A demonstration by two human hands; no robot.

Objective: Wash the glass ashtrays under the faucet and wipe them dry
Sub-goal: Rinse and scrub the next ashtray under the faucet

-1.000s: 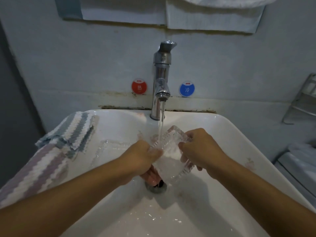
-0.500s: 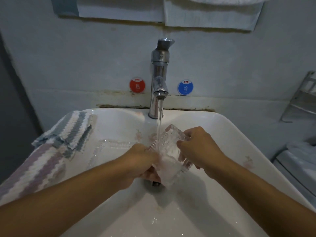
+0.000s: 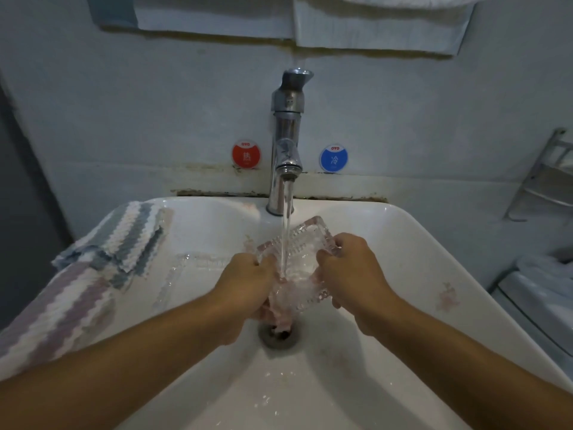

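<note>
- Fingers of the left hand [image 3: 248,282] curled round the left edge of the glass ashtray [image 3: 299,262], some tucked beneath it; the right hand [image 3: 347,270] pinched its right edge, thumb on top.
- Both hands held that 1 ashtray between them above the drain [image 3: 280,333], tilted, its far corner raised toward the faucet [image 3: 286,141].
- Water stream [image 3: 286,228] fell into the ashtray's hollow, so the rinse looked underway, not finished.
- Neither hand was nearer; turning it would likely need both grips shifted along the edges.
- 1 more ashtray [image 3: 192,268] lay on the sink [image 3: 403,243] ledge, just left of the left hand.
- Striped towel [image 3: 93,265] draped the far-left rim, within the left hand's reach for drying.
</note>
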